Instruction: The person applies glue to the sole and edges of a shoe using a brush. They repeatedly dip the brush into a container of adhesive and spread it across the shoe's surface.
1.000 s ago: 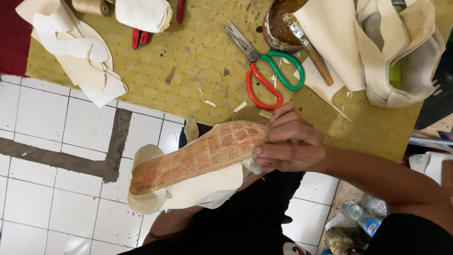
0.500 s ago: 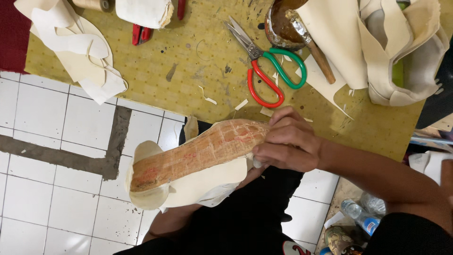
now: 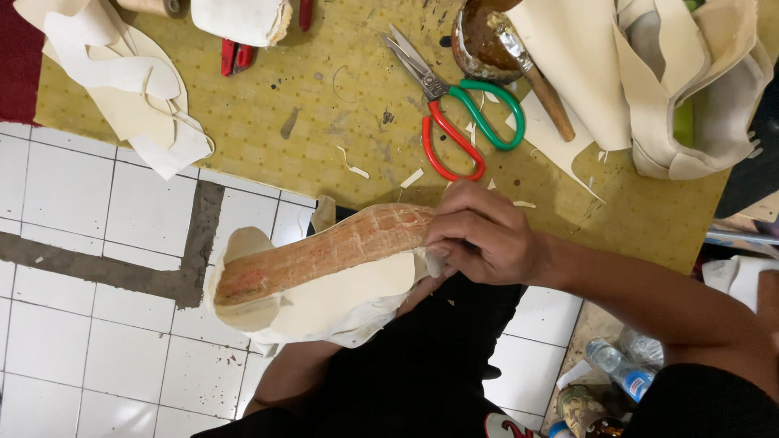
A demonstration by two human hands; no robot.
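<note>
Right hand unmoved on sole

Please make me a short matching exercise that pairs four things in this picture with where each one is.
Things:
1. scissors
2. shoe sole
3. plastic bottle
4. glue tin

Places:
A. on the tiled floor, bottom right
B. at the mat's top edge, with a brush resting in it
C. flat on the yellow mat, blades apart
D. pressed under the right hand, over the lap

Pairs: 1-C, 2-D, 3-A, 4-B
</note>
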